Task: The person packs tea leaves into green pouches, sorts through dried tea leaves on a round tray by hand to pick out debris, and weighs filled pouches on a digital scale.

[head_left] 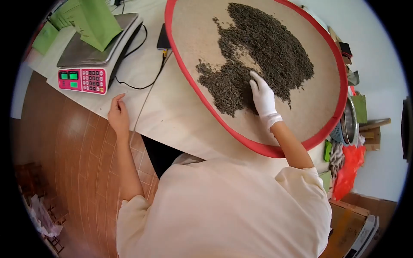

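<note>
My right hand, in a white glove, lies on a heap of dark, dried, tea-like leaves. Its fingers stretch forward and rest against the leaves, with no clump visibly gripped. The leaves are spread over a large round tray with a red rim, in a main pile and a smaller patch nearer me. My bare left hand hovers at or rests on the table edge, below the scale. Its fingers are loosely bent, thumb apart, and nothing shows in them.
A digital scale with a pink keypad and lit green displays carries a green paper bag. More green bags stand behind. A black cable runs to a dark phone-like device. Metal bowls, red plastic and cardboard boxes line the right.
</note>
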### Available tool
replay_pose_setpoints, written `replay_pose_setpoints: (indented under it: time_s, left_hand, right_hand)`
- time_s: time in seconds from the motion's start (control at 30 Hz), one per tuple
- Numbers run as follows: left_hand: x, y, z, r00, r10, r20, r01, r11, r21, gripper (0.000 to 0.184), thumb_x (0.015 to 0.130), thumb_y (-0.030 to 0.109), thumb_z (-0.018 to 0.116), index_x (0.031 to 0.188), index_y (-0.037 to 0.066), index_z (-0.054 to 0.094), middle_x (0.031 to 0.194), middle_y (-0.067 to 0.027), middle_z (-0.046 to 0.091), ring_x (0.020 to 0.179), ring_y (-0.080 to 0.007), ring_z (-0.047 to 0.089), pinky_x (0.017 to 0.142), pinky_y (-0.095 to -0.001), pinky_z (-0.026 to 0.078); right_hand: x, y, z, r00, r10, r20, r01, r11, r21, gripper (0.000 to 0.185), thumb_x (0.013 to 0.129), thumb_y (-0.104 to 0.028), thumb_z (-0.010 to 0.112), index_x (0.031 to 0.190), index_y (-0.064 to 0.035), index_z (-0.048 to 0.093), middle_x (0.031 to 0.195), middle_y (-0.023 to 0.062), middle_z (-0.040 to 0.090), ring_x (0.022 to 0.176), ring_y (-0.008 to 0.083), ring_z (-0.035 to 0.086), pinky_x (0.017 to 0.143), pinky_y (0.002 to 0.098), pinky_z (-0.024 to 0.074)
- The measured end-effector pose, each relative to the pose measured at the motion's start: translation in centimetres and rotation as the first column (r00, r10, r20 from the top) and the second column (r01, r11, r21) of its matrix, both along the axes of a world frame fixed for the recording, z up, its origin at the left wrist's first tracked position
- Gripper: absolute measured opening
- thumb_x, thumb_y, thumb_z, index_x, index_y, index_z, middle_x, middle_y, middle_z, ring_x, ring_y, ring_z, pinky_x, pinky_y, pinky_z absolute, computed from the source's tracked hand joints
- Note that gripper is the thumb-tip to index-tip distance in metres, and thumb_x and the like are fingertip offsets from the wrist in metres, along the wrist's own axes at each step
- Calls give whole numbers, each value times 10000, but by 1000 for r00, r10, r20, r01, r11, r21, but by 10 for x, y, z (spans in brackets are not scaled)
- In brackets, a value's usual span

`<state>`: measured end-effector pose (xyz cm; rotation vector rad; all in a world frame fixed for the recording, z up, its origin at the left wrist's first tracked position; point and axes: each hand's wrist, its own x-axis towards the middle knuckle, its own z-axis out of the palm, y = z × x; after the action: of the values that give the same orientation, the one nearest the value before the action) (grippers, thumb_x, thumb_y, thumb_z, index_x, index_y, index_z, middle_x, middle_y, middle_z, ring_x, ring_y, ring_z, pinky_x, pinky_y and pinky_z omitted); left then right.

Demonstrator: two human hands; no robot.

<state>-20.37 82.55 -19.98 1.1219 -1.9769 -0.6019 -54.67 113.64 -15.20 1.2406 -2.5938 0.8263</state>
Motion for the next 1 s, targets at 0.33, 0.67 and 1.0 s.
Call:
replay_pose_setpoints:
  time_s: [0.33,0.67,1.0]
  left_hand:
    - [0,-1,-3,1000,1,-28,0,1000,29,218,948,107,494,1081,127,666,612,-40,492,529,-124,432,523,-296,383]
    - [3,4,2,998,49,-36,-47,998,36,186,878,116,571,1023,190,661,727,-137,643,672,-320,634,622,-428,492]
    - [7,7,6,990,34,-139,-37,999,-14,158,864,106,573,964,162,682,634,-117,604,591,-298,607,559,-396,485]
  right_hand:
    - [-11,-3,78,-55,236,970,341,918,-204,515,990,-479,438,1210,-43,602,805,-16,588,568,77,485,369,139,309]
    - [-12,-23,85,644,65,763,-108,994,7,419,1007,-355,458,669,-123,543,508,-57,383,419,53,342,427,208,266]
    - [-17,-178,193,633,717,-293,-753,658,-15,217,961,-22,520,1160,46,575,658,-42,426,563,65,430,540,188,386]
